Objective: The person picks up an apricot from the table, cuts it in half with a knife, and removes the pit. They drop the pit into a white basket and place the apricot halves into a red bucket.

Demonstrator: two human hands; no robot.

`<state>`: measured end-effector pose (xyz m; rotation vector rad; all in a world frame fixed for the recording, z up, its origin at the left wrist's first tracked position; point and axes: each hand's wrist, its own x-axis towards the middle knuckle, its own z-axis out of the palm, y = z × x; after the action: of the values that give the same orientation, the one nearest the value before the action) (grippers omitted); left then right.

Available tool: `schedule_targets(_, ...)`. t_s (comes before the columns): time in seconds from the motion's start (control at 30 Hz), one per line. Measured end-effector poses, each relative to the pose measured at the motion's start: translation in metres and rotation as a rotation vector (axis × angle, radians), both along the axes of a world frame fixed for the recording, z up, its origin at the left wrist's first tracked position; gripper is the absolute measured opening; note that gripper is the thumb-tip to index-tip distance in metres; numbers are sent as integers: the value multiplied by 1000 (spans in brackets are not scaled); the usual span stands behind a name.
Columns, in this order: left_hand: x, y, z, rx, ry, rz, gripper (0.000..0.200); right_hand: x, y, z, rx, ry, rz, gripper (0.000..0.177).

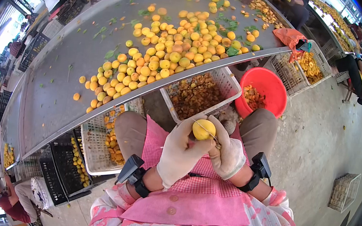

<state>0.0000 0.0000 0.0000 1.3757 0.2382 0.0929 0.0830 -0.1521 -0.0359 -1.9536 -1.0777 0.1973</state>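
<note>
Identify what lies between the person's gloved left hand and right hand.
In the head view, a yellow fruit sits between the gloved left hand and right hand, with what looks like a thin blade across it.

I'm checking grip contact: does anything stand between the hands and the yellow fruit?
Only the gloves: the yellow fruit sits between the left hand and right hand. A thin, blade-like strip lies across its visible face, apparently without blocking either hand.

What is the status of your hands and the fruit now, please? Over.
Left hand: holding yellow fruit. Right hand: gripping thin tool, set across the fruit. Nothing visibly blocking hands; red bucket apart, farther forward.
</note>
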Motion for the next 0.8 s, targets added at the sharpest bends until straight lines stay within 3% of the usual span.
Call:
schedule_targets(0.07,1,-2,5,692,-177,148,52,-1,-2,5,6,42,18,67)
schedule_targets(0.17,2,7,6,810,-237,146,53,0,4,3,-35,89,36,68)
schedule_targets(0.3,2,14,8,795,-196,64,51,-1,4,8,-89,217,48,69)
schedule_targets(0.37,1,14,3,785,-169,14,50,-1,5,6,100,206,79,71)
schedule_targets(0.47,1,11,-7,735,-215,-33,53,3,6,12,129,293,138,74)
schedule_targets(0.67,2,5,-12,815,-115,14,52,7,6,17,56,443,216,70)
schedule_targets(0.8,2,8,-16,787,-197,-11,49,8,8,8,207,347,268,64)
